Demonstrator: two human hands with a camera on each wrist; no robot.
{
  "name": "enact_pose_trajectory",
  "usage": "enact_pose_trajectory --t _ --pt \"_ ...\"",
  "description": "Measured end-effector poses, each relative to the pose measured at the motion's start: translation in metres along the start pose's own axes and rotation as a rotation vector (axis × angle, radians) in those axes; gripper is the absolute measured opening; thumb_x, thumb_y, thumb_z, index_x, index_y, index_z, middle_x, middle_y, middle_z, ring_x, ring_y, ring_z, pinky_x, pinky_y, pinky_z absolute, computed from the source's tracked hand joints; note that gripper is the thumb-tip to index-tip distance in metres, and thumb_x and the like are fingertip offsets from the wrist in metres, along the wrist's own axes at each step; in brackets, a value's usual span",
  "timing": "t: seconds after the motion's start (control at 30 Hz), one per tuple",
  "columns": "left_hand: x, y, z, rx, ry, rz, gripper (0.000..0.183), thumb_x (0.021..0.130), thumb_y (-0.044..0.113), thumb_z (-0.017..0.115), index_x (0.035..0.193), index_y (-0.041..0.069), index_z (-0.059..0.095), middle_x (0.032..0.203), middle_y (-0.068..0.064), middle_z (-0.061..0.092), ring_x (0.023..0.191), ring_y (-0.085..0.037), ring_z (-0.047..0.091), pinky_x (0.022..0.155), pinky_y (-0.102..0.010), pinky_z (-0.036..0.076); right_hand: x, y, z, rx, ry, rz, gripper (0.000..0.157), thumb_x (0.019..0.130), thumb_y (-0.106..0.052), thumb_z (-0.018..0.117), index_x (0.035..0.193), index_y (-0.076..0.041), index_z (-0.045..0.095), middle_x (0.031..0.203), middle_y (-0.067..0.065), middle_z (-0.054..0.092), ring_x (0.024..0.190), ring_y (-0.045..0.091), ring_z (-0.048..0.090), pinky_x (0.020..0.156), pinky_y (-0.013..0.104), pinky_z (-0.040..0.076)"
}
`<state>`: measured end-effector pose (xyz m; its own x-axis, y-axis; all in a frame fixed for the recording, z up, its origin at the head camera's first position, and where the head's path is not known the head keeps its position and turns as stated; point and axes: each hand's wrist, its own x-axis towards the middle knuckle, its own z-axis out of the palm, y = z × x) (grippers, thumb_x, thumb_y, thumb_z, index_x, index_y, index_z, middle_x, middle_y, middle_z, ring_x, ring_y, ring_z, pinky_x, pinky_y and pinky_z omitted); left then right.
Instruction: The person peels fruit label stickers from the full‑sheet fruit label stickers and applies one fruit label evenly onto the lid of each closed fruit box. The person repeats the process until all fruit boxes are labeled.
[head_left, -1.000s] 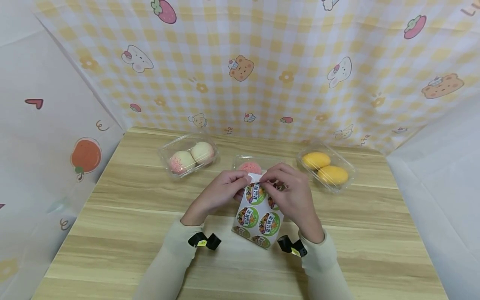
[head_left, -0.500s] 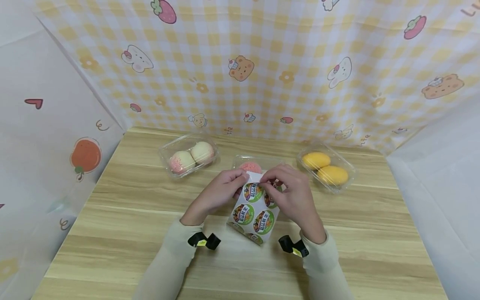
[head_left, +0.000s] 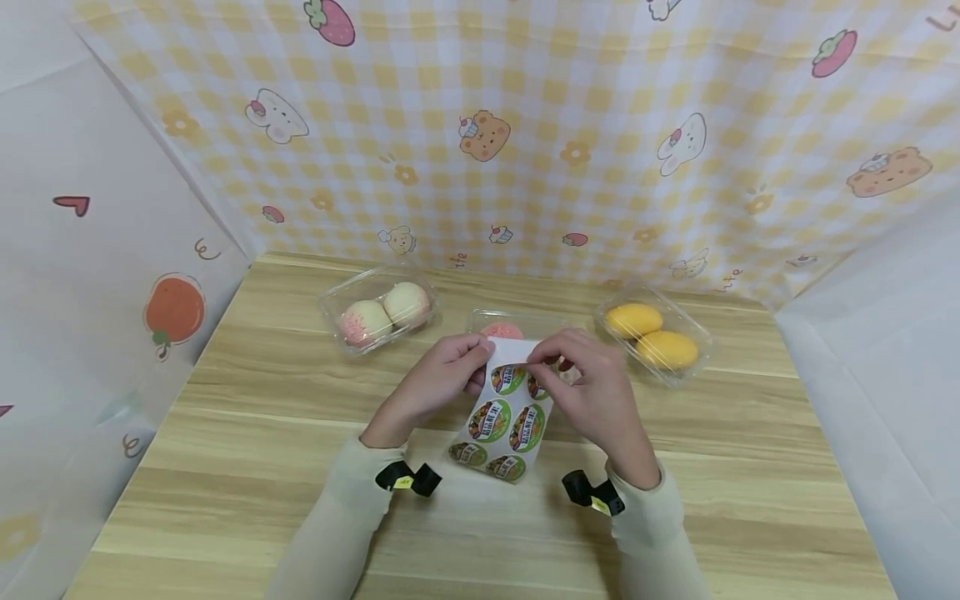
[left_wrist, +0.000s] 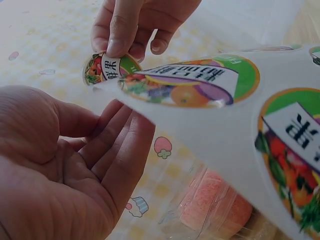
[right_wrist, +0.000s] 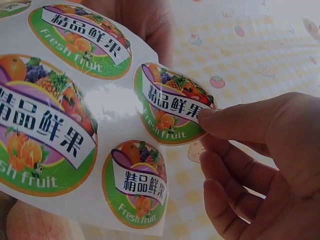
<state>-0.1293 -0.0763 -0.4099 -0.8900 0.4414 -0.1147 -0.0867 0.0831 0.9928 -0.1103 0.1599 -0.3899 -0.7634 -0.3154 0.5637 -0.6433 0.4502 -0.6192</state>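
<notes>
A white sheet of round fruit stickers (head_left: 508,423) hangs over the middle of the table, its lower end curling. My left hand (head_left: 442,371) pinches its upper left edge between thumb and fingers. With thumb and forefinger, my right hand (head_left: 588,379) pinches one round sticker (right_wrist: 172,102), which juts past the sheet's edge in the right wrist view. In the left wrist view that sticker (left_wrist: 106,70) shows under the right thumb, beside the sheet's corner. Behind the hands, a clear plastic box (head_left: 551,319) with a pink ball (head_left: 501,331) is partly covered by the sheet.
At the back left sits a clear box (head_left: 341,292) with two cream and pink balls (head_left: 386,315). Another clear box (head_left: 697,333), at the back right, holds two yellow mango-like fruits (head_left: 666,350). A checked cloth (head_left: 540,192) hangs behind the wooden table (head_left: 247,467).
The sheet's lower end has swung left and up, and more of its white top edge shows. The right hand has shifted slightly right. The boxes have stayed put.
</notes>
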Motion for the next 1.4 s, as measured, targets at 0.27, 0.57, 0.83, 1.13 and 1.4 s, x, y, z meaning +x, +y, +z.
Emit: enact_pose_trajectory --t 0.27,0.57,0.83,1.13,1.4 --pt "0.000 -0.001 -0.001 -0.025 0.002 -0.006 0.034 0.120 0.014 0.044 0.110 -0.009 0.066 0.096 -0.012 0.072 0.080 -0.015 0.069 0.076 -0.027 0.061 0.000 0.000 -0.003 0.002 0.004 -0.026 0.022 0.087 0.010 0.087 0.094 -0.010 0.079 0.092 -0.005 0.078 0.079 0.012 0.068 0.069 0.037 0.059" --pt "0.002 0.000 -0.004 0.045 0.041 0.004 0.033 0.119 0.015 0.046 0.107 -0.007 0.068 0.094 -0.011 0.073 0.082 -0.015 0.071 0.079 -0.032 0.063 0.001 0.000 -0.004 0.022 0.008 -0.018 0.026 0.087 0.013 0.086 0.094 -0.011 0.080 0.092 -0.005 0.079 0.078 0.012 0.069 0.072 0.030 0.058" --pt "-0.001 0.002 -0.007 0.068 0.057 -0.018 0.034 0.119 0.016 0.047 0.117 -0.006 0.072 0.101 -0.014 0.078 0.086 -0.020 0.076 0.085 -0.043 0.065 0.001 0.000 -0.004 0.021 0.015 -0.008 0.022 0.088 0.009 0.088 0.094 -0.011 0.080 0.092 -0.005 0.079 0.078 0.012 0.069 0.073 0.026 0.057" --pt "-0.002 0.001 -0.012 0.082 0.078 -0.027 0.033 0.119 0.016 0.047 0.113 -0.005 0.071 0.102 -0.014 0.077 0.087 -0.021 0.076 0.085 -0.044 0.065 0.000 0.001 -0.007 0.022 0.027 -0.011 0.020 0.089 0.007 0.088 0.094 -0.010 0.080 0.092 -0.004 0.079 0.075 0.011 0.068 0.073 0.024 0.056" --pt "-0.005 0.000 -0.021 0.111 0.105 -0.060 0.031 0.119 0.015 0.047 0.096 0.000 0.062 0.098 -0.012 0.072 0.085 -0.018 0.072 0.084 -0.040 0.065 0.000 0.001 -0.009 0.004 0.038 0.004 0.020 0.089 0.008 0.087 0.094 -0.010 0.080 0.091 -0.003 0.078 0.078 0.013 0.069 0.073 0.025 0.057"
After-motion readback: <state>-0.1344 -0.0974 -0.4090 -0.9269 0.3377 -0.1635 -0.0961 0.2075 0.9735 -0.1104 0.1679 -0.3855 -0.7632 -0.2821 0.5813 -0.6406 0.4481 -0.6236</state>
